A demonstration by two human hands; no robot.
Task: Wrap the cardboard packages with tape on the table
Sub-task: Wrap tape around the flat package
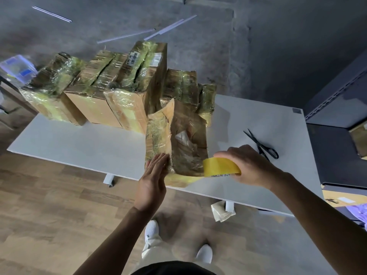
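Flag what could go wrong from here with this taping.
1. The front package sits at the near edge of the table, steadied only by the flat left hand; a tape pull might slide it off.
2. The right hand grips the tape roll, and the scissors lie beyond it, so cutting may mean releasing something.

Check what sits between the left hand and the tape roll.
Head view: the near package fills that stretch, with the left hand flat against its left side and the tape roll at its right corner.
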